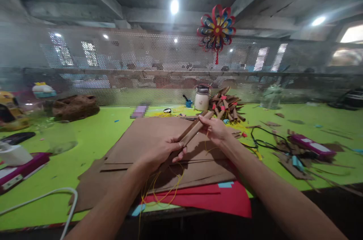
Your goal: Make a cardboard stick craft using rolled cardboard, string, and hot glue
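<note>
The work in hand looks like shaping a strip of brown sheet into a tight tube: a brown roll (196,131) is held slantwise in the air above a stack of brown sheets (153,134), in front of the person. The left hand (166,153) is closed round the near, lower end, thumb along the top, while the right hand (215,130) pinches the far, upper end between thumb and fingers. Yellow thread (178,185) hangs in loose loops below the left hand; whether it is fixed to the roll cannot be told. Beyond the right hand, a heap of similar rolls (227,108) with red bits lies on the green table (93,134), beside a lidded jar (201,100). A red sheet (234,200) shows under the near edge of the stack. As a judgement, the step seems to be at the rolling or smoothing stage, and the next move would call for steady pressure from both thumbs, so that the loose edge stays flat and the tube does not spring open
</note>
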Tool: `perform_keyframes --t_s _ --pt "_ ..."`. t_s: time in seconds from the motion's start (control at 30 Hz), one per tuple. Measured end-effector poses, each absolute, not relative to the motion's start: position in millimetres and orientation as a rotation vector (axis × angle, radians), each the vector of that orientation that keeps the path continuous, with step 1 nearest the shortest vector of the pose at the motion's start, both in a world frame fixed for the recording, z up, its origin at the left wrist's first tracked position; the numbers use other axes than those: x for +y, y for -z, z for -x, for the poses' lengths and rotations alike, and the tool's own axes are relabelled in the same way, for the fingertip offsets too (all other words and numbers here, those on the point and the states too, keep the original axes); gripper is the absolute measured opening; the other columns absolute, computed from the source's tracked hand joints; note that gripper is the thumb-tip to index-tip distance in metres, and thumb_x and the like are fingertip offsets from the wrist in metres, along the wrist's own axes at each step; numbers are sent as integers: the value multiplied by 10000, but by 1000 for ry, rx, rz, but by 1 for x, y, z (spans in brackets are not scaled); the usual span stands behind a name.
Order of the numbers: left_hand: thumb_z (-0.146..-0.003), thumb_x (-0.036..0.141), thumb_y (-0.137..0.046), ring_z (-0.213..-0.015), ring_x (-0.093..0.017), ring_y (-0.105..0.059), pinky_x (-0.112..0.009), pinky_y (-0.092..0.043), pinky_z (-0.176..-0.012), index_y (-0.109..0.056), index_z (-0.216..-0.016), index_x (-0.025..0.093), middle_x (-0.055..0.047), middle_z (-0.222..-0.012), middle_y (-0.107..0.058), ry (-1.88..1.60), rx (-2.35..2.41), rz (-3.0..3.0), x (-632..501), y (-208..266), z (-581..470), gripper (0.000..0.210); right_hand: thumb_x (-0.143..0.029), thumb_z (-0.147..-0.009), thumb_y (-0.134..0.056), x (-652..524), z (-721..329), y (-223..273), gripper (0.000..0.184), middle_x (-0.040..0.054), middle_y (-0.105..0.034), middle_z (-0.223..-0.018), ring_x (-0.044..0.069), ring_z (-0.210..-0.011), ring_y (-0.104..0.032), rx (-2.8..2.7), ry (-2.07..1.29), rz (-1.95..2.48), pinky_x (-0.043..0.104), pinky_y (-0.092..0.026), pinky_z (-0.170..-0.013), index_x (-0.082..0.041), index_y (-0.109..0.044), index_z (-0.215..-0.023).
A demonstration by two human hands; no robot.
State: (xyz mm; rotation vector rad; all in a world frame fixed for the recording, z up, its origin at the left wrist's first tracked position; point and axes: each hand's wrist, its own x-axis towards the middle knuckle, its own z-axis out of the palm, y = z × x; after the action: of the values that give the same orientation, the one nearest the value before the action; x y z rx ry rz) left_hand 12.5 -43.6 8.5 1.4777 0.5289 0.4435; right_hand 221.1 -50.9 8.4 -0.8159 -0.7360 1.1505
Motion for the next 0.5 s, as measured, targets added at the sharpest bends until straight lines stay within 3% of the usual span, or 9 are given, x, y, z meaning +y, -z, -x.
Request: perform_keyframes --t_s 0.13,0.33,0.43,0.5 --pt "-798 269 -545 -409 -28 -373 -211 -269 -450 -543 -755 103 7 -555 -535 -427 545 -1481 -46 -9 -13 172 -155 -709 -662 -43 -243 -9 76 -4 -641 -591 109 -542 -584 -654 -1109 797 245 -518 -568 -150 -596 -674" --pt "-789 264 -558 -403 -36 -350 -222 -311 -478 -559 -725 106 16 -505 -521 -428 561 -1448 -49 -13 -11 171 -125 -763 -560 -37 -272 -7 82 12 -660 -623 125 -595 -625 -636 -942 859 268 -529 -639 -168 -584 -697" --pt "-795 236 -546 -397 -38 -356 -205 -298 -456 -572 -721 101 20 -470 -498 -462 559 -1428 -46 -15 -8 156 -223 -789 -547 -36 -279 -7 81 55 -675 -685 153 -647 -644 -696 -969 959 306 -527 -671 -159 -574 -748" --pt "-787 222 -553 -398 -34 -370 -188 -274 -426 -579 -723 98 9 -497 -518 -493 572 -1409 -42 -15 -6 142 -323 -790 -546 -36 -282 -9 183 97 -683 -782 190 -728 -652 -771 -885 1138 347 -523 -698 -147 -584 -822"
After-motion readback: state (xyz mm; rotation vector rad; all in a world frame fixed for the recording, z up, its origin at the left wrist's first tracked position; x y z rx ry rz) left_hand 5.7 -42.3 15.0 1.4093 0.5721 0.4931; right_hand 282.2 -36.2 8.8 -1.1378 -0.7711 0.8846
